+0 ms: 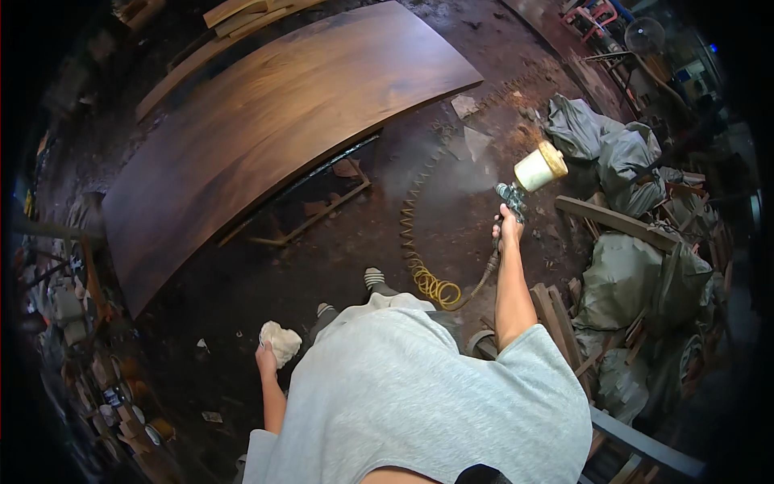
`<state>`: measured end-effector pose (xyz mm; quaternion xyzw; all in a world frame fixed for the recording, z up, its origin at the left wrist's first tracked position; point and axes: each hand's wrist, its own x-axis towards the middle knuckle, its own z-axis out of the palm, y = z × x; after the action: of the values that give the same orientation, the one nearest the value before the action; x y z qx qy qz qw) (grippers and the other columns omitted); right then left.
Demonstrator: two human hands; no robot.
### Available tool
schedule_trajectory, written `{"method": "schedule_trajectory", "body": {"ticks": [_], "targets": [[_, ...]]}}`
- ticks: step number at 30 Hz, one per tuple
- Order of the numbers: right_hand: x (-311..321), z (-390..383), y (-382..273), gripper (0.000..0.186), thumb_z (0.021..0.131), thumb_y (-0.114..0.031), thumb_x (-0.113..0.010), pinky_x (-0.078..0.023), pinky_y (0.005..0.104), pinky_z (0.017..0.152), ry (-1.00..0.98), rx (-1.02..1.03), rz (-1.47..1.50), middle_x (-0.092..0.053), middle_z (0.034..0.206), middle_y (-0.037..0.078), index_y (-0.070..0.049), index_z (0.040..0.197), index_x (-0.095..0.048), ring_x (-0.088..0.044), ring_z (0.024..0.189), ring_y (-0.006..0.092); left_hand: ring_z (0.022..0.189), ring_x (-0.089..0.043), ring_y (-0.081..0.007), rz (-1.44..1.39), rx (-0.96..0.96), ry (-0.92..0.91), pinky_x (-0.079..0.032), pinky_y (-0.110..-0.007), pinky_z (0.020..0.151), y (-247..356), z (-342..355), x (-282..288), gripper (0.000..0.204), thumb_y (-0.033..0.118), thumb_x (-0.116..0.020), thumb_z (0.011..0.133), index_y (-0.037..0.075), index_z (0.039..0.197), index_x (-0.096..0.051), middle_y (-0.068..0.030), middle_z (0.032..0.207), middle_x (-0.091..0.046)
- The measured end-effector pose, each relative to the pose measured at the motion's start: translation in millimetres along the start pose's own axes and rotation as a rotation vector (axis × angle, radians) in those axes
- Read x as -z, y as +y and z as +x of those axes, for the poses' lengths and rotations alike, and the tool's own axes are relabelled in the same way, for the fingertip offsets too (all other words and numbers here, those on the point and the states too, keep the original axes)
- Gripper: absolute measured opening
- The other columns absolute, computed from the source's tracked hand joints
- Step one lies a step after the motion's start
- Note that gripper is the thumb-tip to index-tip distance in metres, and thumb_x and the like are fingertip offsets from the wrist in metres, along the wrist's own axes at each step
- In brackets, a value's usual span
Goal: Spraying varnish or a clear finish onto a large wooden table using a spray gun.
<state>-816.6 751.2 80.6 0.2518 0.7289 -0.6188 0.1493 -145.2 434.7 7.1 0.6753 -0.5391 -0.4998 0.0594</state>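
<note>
My right hand (508,227) grips a spray gun (511,194) out to the right, its pale cup (540,167) tilted above it. Whitish mist (451,179) spreads leftward from the nozzle. A yellow coiled air hose (435,284) runs over the floor and up toward the gun's handle. Low at my left side, my left hand (264,356) is closed on a crumpled off-white rag (280,342). Ahead and to the left lies a large brown wooden tabletop (298,105) with a glossy sheen, raised off the floor. Neither hand touches it.
Grey sacks (617,278) and scrap wood (617,222) crowd the right side. Cluttered wood and containers (121,403) line the left. Beneath the tabletop's near edge shows a frame (326,214). Planks (242,18) lie beyond it. A pink plastic chair (592,18) stands far right.
</note>
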Motion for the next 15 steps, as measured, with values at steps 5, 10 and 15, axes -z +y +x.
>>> {"method": "schedule_trajectory", "body": {"ticks": [5,10,15], "targets": [[-18.3,58.4,-31.5,0.025,0.089,-0.029,-0.073,-0.038,0.0278,0.035,0.026,0.101,-0.06,-0.058,0.064,0.003,-0.008,0.078,-0.067,-0.049,0.041,0.0138,0.119,-0.062,-0.0346,0.368,0.064,-0.027,-0.045,-0.041,0.101,-42.5,-27.3,-0.9,0.042,0.022,-0.048,0.101,-0.007,0.128,-0.062,-0.0228,0.127,-0.066],[-42.3,105.3,-75.0,0.023,0.087,-0.026,-0.075,-0.039,0.0306,0.035,0.092,0.165,-0.14,-0.06,0.065,0.005,-0.004,0.084,-0.071,-0.051,0.04,0.0165,0.123,-0.06,-0.0355,0.302,0.134,-0.033,-0.044,-0.04,0.103,-27.8,-53.6,0.7,0.043,0.021,-0.049,0.102,-0.007,0.132,-0.058,-0.0236,0.132,-0.063],[-75.7,138.5,-122.3,0.022,0.087,-0.025,-0.076,-0.039,0.0315,0.035,0.102,0.194,-0.131,-0.062,0.067,0.007,-0.004,0.092,-0.073,-0.052,0.04,0.0175,0.119,-0.062,-0.0356,0.301,0.076,-0.018,-0.045,-0.041,0.101,-22.2,-50.6,2.0,0.043,0.024,-0.049,0.102,-0.007,0.129,-0.061,-0.0251,0.126,-0.066]]}}
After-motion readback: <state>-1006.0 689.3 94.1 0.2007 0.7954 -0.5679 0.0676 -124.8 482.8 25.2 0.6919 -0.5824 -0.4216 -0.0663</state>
